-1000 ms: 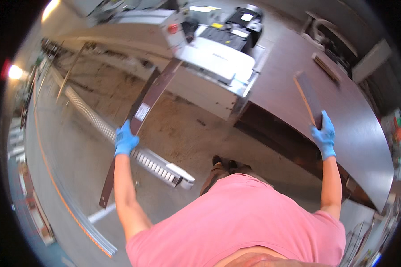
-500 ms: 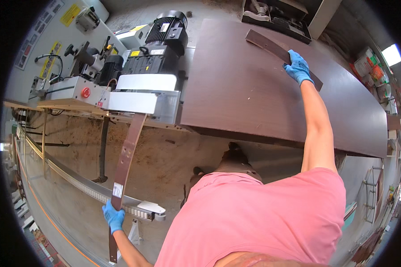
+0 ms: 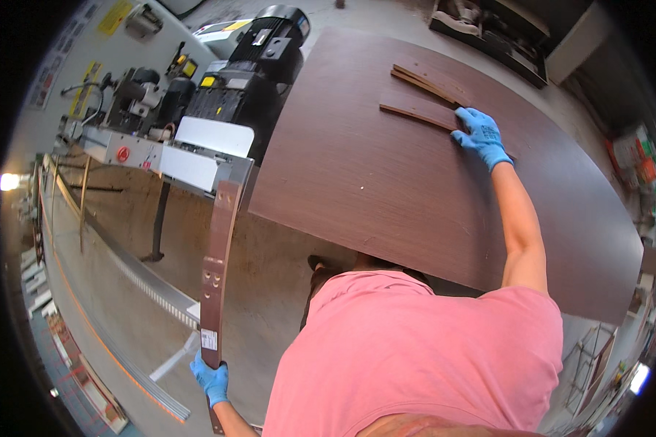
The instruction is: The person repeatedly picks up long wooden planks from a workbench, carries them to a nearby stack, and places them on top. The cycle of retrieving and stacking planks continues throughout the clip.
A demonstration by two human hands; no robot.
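My left hand (image 3: 211, 382), in a blue glove, is closed around the near part of a long dark brown wooden strip (image 3: 215, 291). This strip has several drilled holes and a white label (image 3: 209, 339); its far end lies by the corner of the machine (image 3: 235, 175). On the brown table panel (image 3: 328, 153), my blue-gloved right hand (image 3: 482, 135) curls over a flat brown board strip (image 3: 415, 117), fingers bent at its edge. Beyond it lie narrow brown strips (image 3: 426, 86), their near ends by my fingertips. My palm hides part of the held strip.
On the left stands a grey machine with a black motor (image 3: 266, 54), a white guard (image 3: 215, 136) and a red button (image 3: 123, 154). Below it runs a metal roller rail (image 3: 149, 288). A dark open box (image 3: 488, 33) with parts sits beyond the table.
The left-hand strip has swung right and straightened, and its far end now shows at the machine's corner. Under my right hand, separate strips now show where one showed before. The view has turned.
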